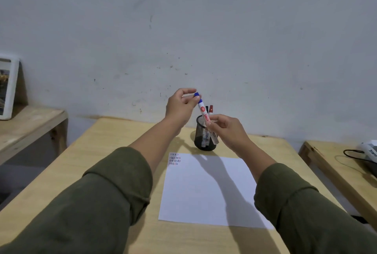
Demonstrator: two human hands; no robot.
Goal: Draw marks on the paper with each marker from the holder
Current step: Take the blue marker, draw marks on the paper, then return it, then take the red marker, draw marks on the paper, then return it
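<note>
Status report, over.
Right hand grips blue marker, left hand pinching its cap. Holder behind paper. Nothing obstructing.

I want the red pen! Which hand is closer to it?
Right. The right hand holds the blue marker just below the red marker; the left hand is farther left, pinching the blue cap.

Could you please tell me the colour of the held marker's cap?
Blue cap, seen in the head view.

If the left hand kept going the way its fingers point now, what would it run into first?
The left hand points rightward and already pinches the blue cap of the white marker. Beyond the cap, only the grey wall seems to follow, though depth is hard to judge.
</note>
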